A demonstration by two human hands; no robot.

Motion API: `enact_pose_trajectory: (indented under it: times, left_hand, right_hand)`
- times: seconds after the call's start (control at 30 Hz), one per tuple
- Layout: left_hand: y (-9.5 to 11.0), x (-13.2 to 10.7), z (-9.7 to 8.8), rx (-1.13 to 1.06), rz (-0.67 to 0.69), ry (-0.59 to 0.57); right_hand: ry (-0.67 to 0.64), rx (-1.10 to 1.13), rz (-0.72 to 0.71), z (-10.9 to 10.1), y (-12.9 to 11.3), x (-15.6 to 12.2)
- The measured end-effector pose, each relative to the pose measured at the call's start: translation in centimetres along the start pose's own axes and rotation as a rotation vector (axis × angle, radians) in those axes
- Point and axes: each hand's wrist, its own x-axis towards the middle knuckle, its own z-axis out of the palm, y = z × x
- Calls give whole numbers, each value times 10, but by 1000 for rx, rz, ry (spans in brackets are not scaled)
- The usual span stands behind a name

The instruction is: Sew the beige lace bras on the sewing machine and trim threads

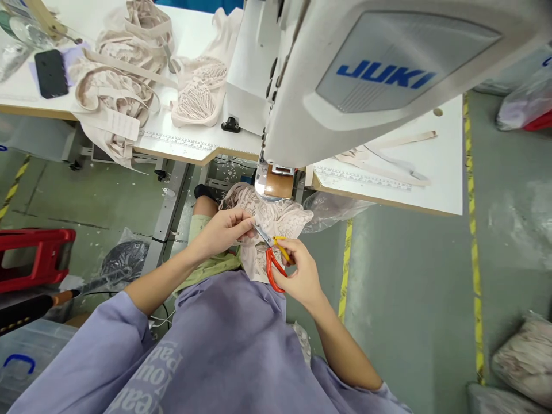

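Note:
My right hand (299,271) is closed around a pair of scissors (275,267) with one red and one yellow handle. The blades point up and left, their tips beside the fingers of my left hand (228,229). Those left fingers are pinched together on the edge of a beige lace garment (291,221); which part they grip is too small to make out. Over my lap the garment lies bunched, its upper side below the round metal end of the sewing machine (297,115).
Beige garments (129,49) are heaped on the white table (190,141), near a black phone (51,73). Beige straps (388,169) lie right of the machine. A red stool (37,259) stands at the left. Bagged goods (526,351) rest on the floor at right.

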Motion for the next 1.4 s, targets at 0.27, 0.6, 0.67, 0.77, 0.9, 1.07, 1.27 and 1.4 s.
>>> enact_pose_trajectory:
  times: [0.27,0.6,0.67,0.77,0.9,1.07,1.27,1.4]
  left_hand:
    - [4,-2,-3,123,30,7]
    - [3,-3,-3,54,21,39]
    - [4,-2,-3,49,33,51]
    - [4,-3,-4,167,100,122]
    - [0,-3,-10,596,263,269]
    - [3,-4,-23,611,246,209]
    - [23,-2,-36,395,94,-127]
    - [14,1,-37,752,216,-32]
  right_hand:
    - [-13,70,119,1,-5,9]
    - [-15,206,351,2,-1,-5]
    - [21,220,364,2,4,-9]
    - [29,193,385,-9,13,-14]
    - [-26,55,430,-44,29,-9]
    - [193,-293,442,-99,50,40]
    - [247,-603,411,-144,81,147]
    - [212,-706,154,-141,95,175]
